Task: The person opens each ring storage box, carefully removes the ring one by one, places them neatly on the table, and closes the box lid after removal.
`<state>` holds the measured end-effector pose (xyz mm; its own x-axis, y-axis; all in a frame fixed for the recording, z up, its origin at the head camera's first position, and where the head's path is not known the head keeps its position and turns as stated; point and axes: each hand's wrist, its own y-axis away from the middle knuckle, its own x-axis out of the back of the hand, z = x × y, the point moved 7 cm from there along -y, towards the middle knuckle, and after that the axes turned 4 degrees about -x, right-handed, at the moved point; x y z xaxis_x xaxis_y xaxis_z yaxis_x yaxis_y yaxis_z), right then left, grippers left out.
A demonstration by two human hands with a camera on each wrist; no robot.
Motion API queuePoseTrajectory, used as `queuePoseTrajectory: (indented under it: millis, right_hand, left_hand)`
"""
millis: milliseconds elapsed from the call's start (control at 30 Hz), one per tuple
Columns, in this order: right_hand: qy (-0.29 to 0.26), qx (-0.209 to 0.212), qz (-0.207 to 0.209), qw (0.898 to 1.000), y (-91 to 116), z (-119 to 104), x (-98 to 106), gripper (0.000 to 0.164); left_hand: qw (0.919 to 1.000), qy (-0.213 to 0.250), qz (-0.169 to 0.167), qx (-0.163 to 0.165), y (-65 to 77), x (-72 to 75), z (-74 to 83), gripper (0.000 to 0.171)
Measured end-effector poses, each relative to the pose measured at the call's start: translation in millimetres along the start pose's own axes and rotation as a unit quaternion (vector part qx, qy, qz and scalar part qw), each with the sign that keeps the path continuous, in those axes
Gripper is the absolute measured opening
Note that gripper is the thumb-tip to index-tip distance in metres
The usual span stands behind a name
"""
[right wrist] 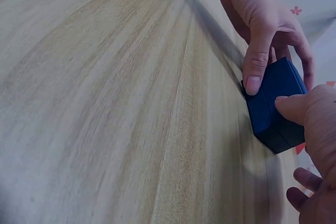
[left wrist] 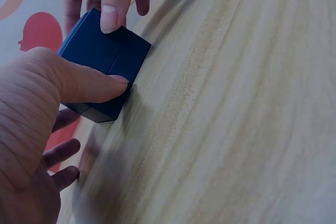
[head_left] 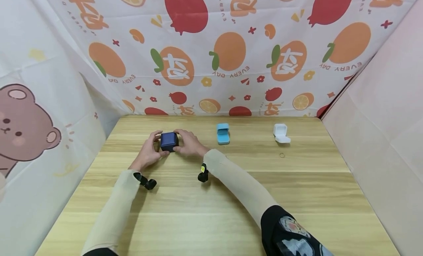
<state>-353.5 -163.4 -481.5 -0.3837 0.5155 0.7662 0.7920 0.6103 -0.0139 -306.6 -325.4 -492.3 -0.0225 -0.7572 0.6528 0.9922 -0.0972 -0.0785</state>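
Observation:
A closed dark blue ring box (head_left: pixel 169 140) sits on the table, left of the middle, with both hands around it. My left hand (head_left: pixel 148 151) grips its left side; in the left wrist view the left thumb (left wrist: pixel 94 85) presses the front face. From the other side my right hand (head_left: pixel 189 143) holds it too, and in the right wrist view the right thumb (right wrist: pixel 291 107) lies on that same face. A seam runs across the box (right wrist: pixel 265 108) between the thumbs. Fingertips behind the box are partly hidden.
To the right stand an open light blue ring box (head_left: pixel 223 134) and an open white ring box (head_left: pixel 281 133). A thin ring (head_left: pixel 282 157) lies before the white one. Fruit-print cloth (head_left: pixel 198 87) hangs behind the wooden table (head_left: pixel 205 219); pale cloths flank both sides.

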Motion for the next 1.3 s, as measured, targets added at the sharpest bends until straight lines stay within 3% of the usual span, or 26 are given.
queuePoseTrajectory:
  millis: [733,1067,1300]
  right_hand:
    - [-0.046,0.003,-0.015,0.999,0.2,-0.2,-2.4,0.070]
    - [-0.075,0.024,-0.023,0.997,0.4,1.6,-6.5,0.072]
    - [-0.080,0.013,-0.039,0.996,-0.2,3.5,-5.1,0.071]
  left_hand:
    - [0.9999,0.008,-0.014,0.001,-1.2,-0.4,-1.9,0.096]
    - [0.9998,0.012,-0.018,0.007,1.8,-1.5,-1.5,0.094]
    - [0.9996,0.015,-0.021,0.008,1.0,-2.2,-0.1,0.093]
